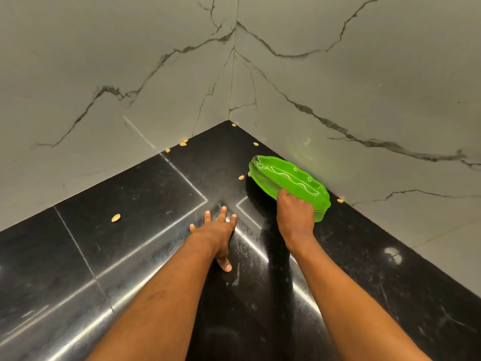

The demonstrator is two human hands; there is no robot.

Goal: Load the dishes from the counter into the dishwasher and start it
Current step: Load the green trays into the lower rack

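A glossy black stone counter [135, 246] meets two grey marble-look walls [104, 61] with dark veins at an inside corner. Overhead light glares off the counter; small pale shells [116, 217] lie scattered.

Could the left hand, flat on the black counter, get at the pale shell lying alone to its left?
Probably yes: only bare glossy black counter lies between the open left hand and that pale shell.
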